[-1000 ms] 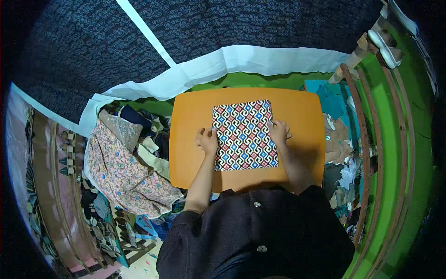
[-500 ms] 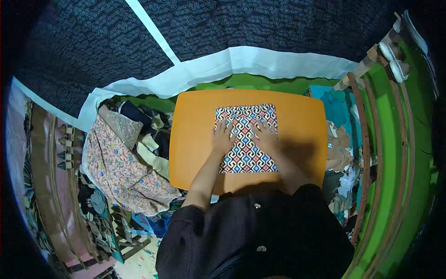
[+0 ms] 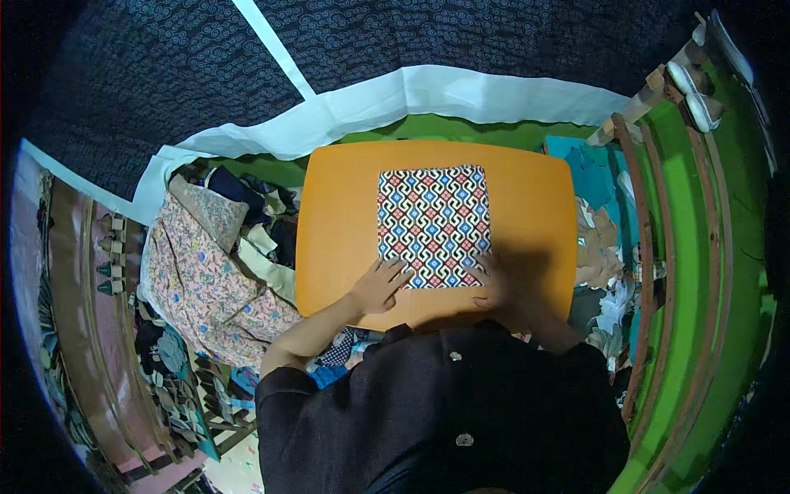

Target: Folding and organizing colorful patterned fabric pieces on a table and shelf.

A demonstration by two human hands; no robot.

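Observation:
A flat rectangle of patterned cloth (image 3: 434,218), with a white, red, blue and black interlocking design, lies on an orange table (image 3: 341,206). It looks folded, though the layers cannot be made out. My left hand (image 3: 381,284) rests at the cloth's near left corner, fingers spread and fingertips on its edge. At the near right corner is my right hand (image 3: 492,282), its fingers apart and partly in shadow, touching the cloth's edge. Neither hand grips anything.
Left of the table sits a floral cloth bundle (image 3: 214,288) among heaped fabrics. Scraps of brown and white material (image 3: 599,255) pile up on the right. A wooden rack (image 3: 645,272) stands along the green wall, with white shoes (image 3: 694,97) at its top. A dark patterned curtain (image 3: 494,41) hangs beyond.
Both hands have slid toward me, from the middle of the cloth to its near corners. The cloth still lies flat. The whole view has shifted slightly.

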